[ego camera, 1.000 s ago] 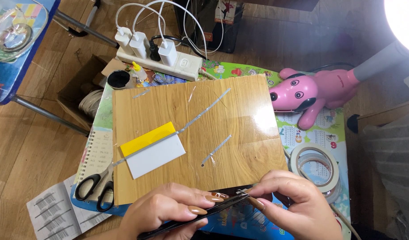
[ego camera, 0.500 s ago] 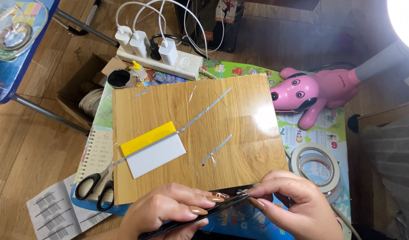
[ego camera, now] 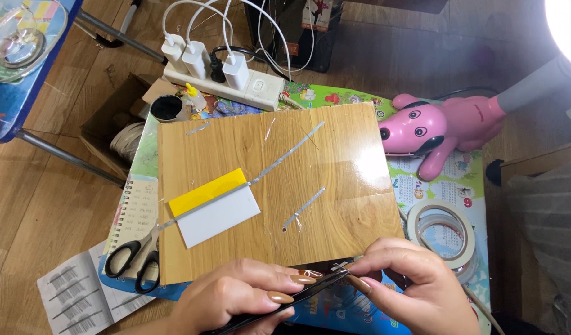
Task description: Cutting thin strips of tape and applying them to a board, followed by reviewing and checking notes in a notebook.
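Now left hand (ego camera: 236,298) grip clasps black phone (ego camera: 279,302); right hand (ego camera: 409,285) pinches tape strip (ego camera: 339,268).

left hand (ego camera: 236,294), thin black strip (ego camera: 279,304), right hand (ego camera: 416,288)

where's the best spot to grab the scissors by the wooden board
Grip the scissors by the two black handle loops, coming from the near left. The loops lie clear on the notebook and table edge, while the blades point up and right, against the wooden board.
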